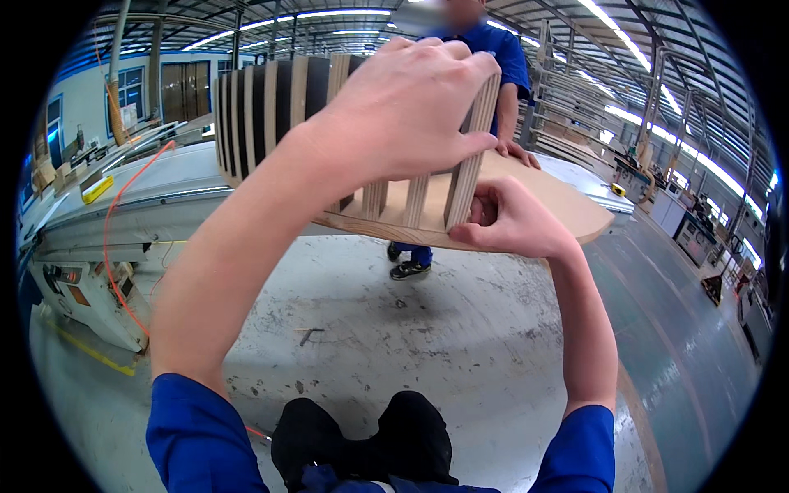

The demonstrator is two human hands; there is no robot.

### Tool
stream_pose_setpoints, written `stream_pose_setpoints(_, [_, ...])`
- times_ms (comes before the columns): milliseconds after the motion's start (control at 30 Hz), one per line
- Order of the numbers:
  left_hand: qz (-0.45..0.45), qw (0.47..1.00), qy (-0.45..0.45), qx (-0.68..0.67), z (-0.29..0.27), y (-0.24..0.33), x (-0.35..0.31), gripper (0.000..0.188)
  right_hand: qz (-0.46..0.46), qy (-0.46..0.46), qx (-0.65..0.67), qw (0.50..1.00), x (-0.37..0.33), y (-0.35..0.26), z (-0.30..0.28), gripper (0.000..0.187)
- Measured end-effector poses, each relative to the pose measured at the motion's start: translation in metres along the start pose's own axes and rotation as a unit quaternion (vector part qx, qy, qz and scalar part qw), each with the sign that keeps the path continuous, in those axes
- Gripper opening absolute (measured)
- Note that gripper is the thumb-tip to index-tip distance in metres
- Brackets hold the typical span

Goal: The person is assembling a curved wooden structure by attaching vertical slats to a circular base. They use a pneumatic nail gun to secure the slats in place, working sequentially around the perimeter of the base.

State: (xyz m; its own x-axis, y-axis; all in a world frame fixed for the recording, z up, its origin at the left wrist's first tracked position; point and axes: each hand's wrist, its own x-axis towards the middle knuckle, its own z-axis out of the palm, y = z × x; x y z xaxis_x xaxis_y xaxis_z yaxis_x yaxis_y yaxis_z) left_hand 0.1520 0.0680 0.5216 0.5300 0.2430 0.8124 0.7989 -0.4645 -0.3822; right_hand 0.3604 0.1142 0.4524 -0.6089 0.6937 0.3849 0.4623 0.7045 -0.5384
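Observation:
A flat wooden board (567,195) with a curved outline lies before me, and a row of upright plywood slats (271,107) stands along it. My left hand (411,107) is closed over the top of the rightmost plywood slat (465,187), its thumb on the slat's right side. At the foot of that slat my right hand (526,218) is closed, with curled fingers and the thumb against the slat's lower end by the board's edge. The slat leans slightly, its top to the right. My left hand and forearm hide parts of the slats behind.
Across the board stands a person in blue (501,57), one hand resting on it. A long pale machine table (164,193) runs beneath and leftward, with a yellow tool (98,190) and an orange hose (115,205). A yellow tape measure (617,190) lies at right.

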Motion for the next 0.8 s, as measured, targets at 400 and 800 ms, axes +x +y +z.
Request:
stream_pose_setpoints(400, [0.032, 0.998, 0.04, -0.032, 0.0103, -0.0035, -0.006, 0.061, 0.004, -0.013, 0.002, 1.0, -0.0025, 0.0024, -0.0026, 0.033])
stream_pose_setpoints(800, [0.027, 0.998, 0.043, -0.041, 0.0108, -0.0025, -0.0056, 0.061, -0.002, -0.019, -0.009, 1.0, -0.0027, 0.0035, -0.0044, 0.034])
